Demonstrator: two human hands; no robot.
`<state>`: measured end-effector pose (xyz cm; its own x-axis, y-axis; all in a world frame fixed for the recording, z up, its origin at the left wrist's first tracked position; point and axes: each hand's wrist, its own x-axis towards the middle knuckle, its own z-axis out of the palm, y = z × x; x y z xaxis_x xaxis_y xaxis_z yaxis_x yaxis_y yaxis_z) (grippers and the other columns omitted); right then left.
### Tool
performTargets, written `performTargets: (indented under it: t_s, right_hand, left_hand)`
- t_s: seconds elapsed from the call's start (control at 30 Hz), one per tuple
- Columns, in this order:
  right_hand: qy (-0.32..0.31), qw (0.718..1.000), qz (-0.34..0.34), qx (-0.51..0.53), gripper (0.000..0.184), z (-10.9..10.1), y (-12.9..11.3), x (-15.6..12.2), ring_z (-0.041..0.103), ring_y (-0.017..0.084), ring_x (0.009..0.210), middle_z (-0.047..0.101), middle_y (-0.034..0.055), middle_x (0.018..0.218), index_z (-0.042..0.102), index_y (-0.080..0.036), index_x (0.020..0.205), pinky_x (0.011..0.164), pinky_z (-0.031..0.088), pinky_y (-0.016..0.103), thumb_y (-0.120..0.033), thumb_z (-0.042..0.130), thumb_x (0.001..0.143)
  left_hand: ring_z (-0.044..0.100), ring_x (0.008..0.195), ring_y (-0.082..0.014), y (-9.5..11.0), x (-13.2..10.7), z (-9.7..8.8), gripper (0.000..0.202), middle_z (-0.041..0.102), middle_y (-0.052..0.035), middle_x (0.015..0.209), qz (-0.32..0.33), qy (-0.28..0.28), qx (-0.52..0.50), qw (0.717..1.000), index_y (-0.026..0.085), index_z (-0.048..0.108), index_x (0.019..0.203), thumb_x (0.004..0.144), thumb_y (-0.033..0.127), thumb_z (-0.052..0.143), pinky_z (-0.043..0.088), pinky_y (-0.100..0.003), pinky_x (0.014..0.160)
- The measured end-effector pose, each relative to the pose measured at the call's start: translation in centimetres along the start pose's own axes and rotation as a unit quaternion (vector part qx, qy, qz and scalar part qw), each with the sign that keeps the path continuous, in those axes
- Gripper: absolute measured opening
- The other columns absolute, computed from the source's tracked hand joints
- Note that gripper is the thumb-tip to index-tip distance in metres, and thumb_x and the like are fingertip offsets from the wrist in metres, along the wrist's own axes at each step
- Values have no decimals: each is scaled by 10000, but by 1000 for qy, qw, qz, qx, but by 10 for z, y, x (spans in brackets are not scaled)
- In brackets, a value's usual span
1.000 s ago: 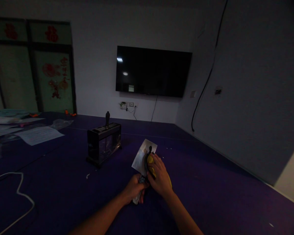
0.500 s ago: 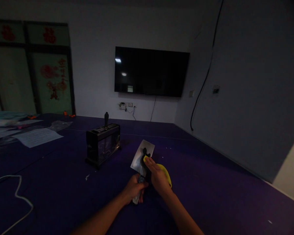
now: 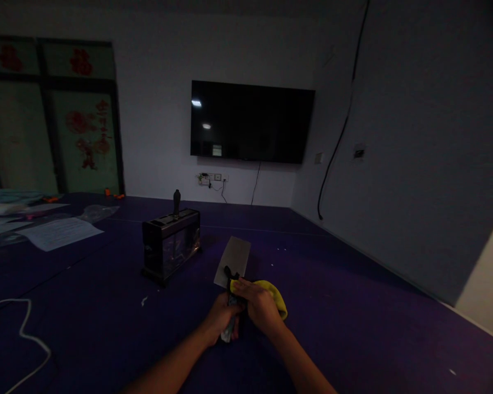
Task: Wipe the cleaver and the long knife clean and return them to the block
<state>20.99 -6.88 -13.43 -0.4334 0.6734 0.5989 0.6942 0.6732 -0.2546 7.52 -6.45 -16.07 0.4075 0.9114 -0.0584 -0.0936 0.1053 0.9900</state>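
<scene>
Yellow cloth (image 3: 276,295) sits bunched in the closed right hand (image 3: 259,307), pressed to the heel of a cleaver (image 3: 233,255); the left hand (image 3: 222,318) grips its handle above the purple bench (image 3: 353,328), near a knife block (image 3: 170,244).

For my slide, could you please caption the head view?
Left hand grips a cleaver; right hand holds yellow cloth at its blade.

A dark box (image 3: 170,246) with a black handle (image 3: 176,201) sticking up from its top stands on the purple bench (image 3: 353,328), left of middle. Papers (image 3: 59,232) lie far left. A white cable (image 3: 22,334) curls near left. A black television (image 3: 250,121) hangs on the far wall.
</scene>
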Motion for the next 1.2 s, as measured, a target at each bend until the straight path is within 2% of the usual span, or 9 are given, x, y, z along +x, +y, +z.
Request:
performTargets:
  t_s: [0.23,0.4,0.6,0.73,0.9,1.0,1.2]
  right_hand:
    - [7,1000,24,4,615,4,5,-3,487,166,1157,588,33,1182,612,-235,1113,977,400,355,44,333,641]
    - [65,997,36,17,635,4,9,-5,430,190,1211,562,47,1225,596,-220,1134,991,382,390,23,383,588]
    - [32,996,58,-60,765,1,13,-5,214,244,1325,343,42,1408,450,-239,1278,1050,179,544,-17,412,546]
    - [31,990,89,-108,854,-2,19,-6,95,228,1350,260,0,1448,349,-281,1338,1054,137,549,21,376,540]
    - [90,989,73,-95,921,2,33,-7,119,160,1344,293,-6,1436,265,-275,1373,1064,231,468,100,268,532]
    - [107,989,59,-80,901,4,39,-6,162,155,1334,340,-2,1413,303,-271,1358,1061,262,447,109,254,543]
    - [20,995,48,-87,788,7,41,-3,254,193,1309,431,10,1350,438,-247,1286,1075,204,497,66,285,579]
  left_hand:
    - [422,248,-113,0,-1,3,350,462,73,383,9,-3,7,1000,151,494,828,645,421,620,312,-197,282]
    - [434,256,-107,-1,-1,3,272,459,70,387,12,-31,35,999,157,489,755,654,381,606,304,-185,276]
    - [431,261,-103,-4,-1,2,339,457,96,415,3,-45,35,998,177,442,854,642,364,629,323,-185,279]
    - [440,268,-103,-4,0,0,371,465,99,428,-14,-61,35,997,188,401,861,647,377,639,346,-190,295]
    - [443,271,-100,-4,-1,0,297,462,95,431,-8,-84,38,996,181,406,829,665,326,605,341,-186,288]
    - [432,262,-100,-5,0,1,277,456,94,425,-3,-74,42,996,178,415,821,664,317,596,335,-187,279]
    - [416,247,-100,-12,7,0,322,450,98,424,-11,-35,33,999,175,431,835,629,337,618,338,-196,274]
